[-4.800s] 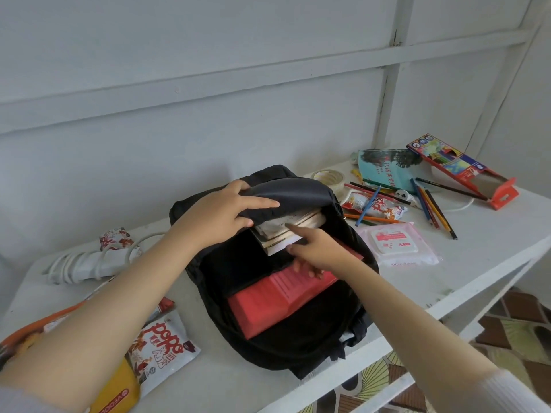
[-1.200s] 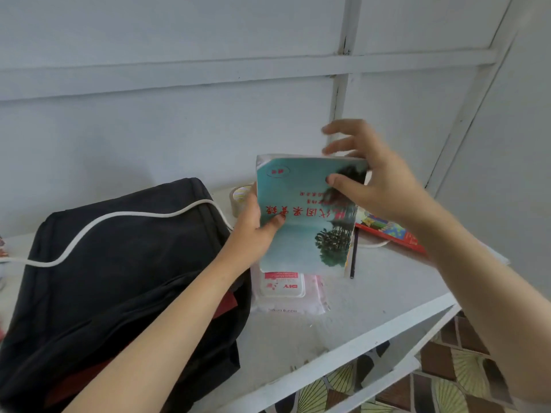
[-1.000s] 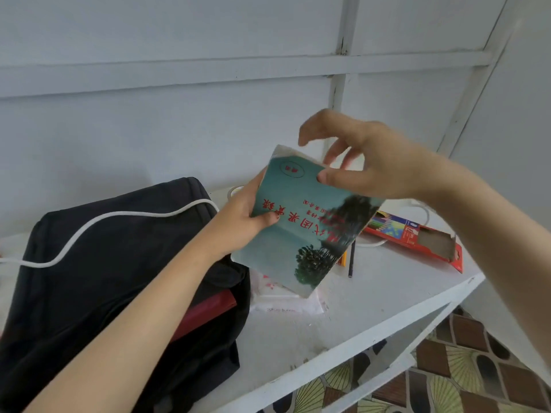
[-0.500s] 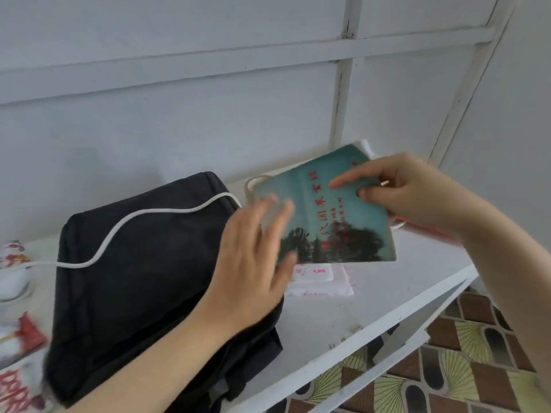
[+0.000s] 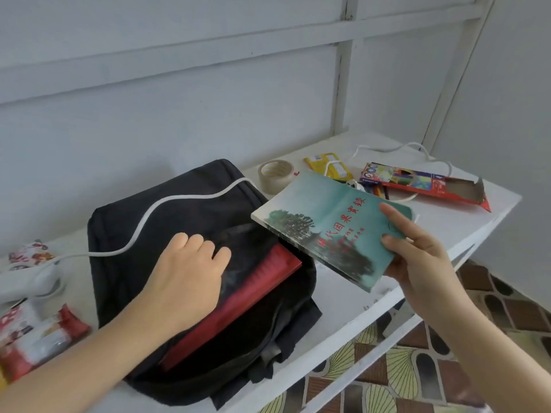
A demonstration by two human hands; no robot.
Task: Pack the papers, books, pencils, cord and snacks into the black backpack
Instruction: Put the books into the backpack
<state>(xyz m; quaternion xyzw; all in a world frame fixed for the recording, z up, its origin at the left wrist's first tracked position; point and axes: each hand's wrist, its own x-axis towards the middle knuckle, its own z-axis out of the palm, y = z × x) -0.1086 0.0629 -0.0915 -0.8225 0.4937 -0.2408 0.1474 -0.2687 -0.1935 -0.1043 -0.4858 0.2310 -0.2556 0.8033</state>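
1. Backpack (image 5: 143, 234): on the table (image 5: 447, 231), open, red book (image 5: 238, 296) inside.
2. Left hand (image 5: 187, 272): fingers curled on the flap; grip unclear.
3. Right hand (image 5: 417, 257): grips the teal book (image 5: 325, 222) above the opening.

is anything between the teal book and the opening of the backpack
Nothing solid blocks it. The right hand holds the teal book at the mouth of the backpack, where a red folder already sits. The left hand rests on the top flap at the opening. The white cord lies across the bag farther back.
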